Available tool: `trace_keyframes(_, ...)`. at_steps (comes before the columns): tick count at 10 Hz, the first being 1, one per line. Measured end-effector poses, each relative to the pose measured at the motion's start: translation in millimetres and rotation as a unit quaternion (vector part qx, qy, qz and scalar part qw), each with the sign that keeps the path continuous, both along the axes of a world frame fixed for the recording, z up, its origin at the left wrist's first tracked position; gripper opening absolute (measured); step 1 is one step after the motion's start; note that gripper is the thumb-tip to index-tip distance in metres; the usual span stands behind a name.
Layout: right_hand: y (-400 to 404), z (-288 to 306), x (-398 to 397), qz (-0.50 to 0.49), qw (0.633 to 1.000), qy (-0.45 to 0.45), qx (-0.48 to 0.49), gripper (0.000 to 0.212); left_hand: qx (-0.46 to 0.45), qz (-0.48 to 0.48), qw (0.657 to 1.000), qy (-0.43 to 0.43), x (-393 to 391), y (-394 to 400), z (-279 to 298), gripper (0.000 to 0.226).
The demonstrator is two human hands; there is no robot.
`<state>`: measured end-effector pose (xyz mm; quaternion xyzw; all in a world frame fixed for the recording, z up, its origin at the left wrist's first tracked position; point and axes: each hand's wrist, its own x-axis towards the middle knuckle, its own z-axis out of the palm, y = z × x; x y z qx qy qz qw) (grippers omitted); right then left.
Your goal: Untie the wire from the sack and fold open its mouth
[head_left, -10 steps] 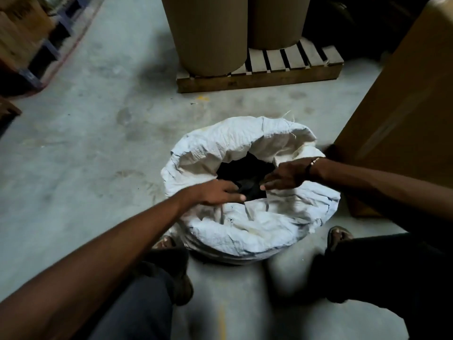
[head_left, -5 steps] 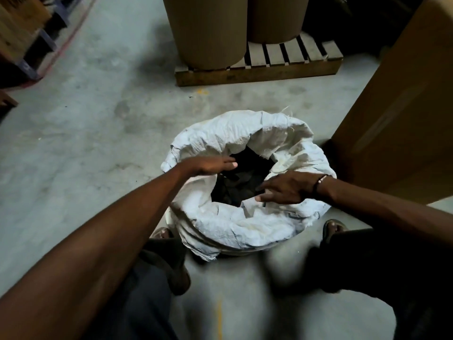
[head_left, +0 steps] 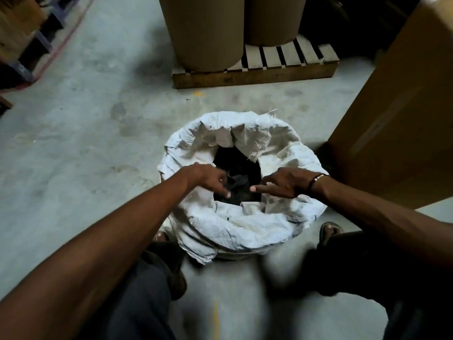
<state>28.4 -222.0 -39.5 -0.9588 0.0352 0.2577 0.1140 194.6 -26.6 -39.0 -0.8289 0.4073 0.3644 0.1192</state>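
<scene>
A white woven sack (head_left: 245, 227) stands on the concrete floor between my feet. Its mouth is rolled outward into a thick rim around a round opening, and dark material (head_left: 239, 182) shows inside. My left hand (head_left: 210, 179) hovers over the left inner edge of the opening, fingers pointing down and apart, blurred. My right hand (head_left: 282, 184) rests on the right side of the rim, fingers stretched toward the opening; a beaded bracelet sits on its wrist. No wire shows anywhere.
Two brown cardboard drums (head_left: 206, 33) stand on a wooden pallet (head_left: 257, 74) beyond the sack. A large cardboard box (head_left: 397, 114) rises close on the right. Dark racking (head_left: 22, 52) lines the far left. My sandalled feet (head_left: 329, 231) flank the sack.
The rim has been rolled further outward and the opening is wider and rounder. My left hand came down from the far left rim to the near left edge; the view tilted slightly.
</scene>
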Motion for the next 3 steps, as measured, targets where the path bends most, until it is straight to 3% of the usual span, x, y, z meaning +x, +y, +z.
trace_keyframes(1, -0.8, 7.1, -9.7, -0.008, 0.995, -0.072, -0.075, 0.089, 0.211, 0.005, 0.977, -0.037, -29.1, 14.6, 18.3, 0.102)
trace_keyframes(2, -0.4, 20.2, -19.2, -0.065, 0.985, -0.149, -0.049, 0.086, 0.133, 0.003, 0.988, -0.083, -44.5, 21.6, 43.7, 0.086)
trace_keyframes(3, 3.8, 35.8, -38.1, -0.146, 0.969, -0.196, 0.02, 0.077, -0.083, 0.013, 0.992, -0.097, -51.0, 41.2, 52.2, 0.058)
